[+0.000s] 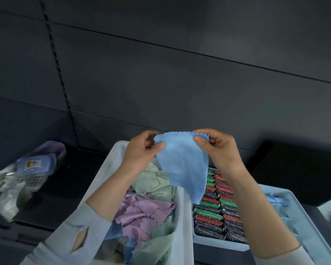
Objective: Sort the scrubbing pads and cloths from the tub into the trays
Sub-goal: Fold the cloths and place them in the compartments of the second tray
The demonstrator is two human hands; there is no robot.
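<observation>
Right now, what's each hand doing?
Left hand: pinching the blue cloth at its top left corner.
Right hand: pinching the same cloth's top right corner.

Pale grey-blue long sleeves [69, 232], left cuff with teardrop-shaped cut-out, bare hands

off to the left on the dark counter [69, 188] sits a white perforated basket [30, 181], tipped over, with a blue packet [34, 164] bearing a label resting on it — a dark panelled wall [180, 73] behind, a black box [298, 169] at right.
</observation>
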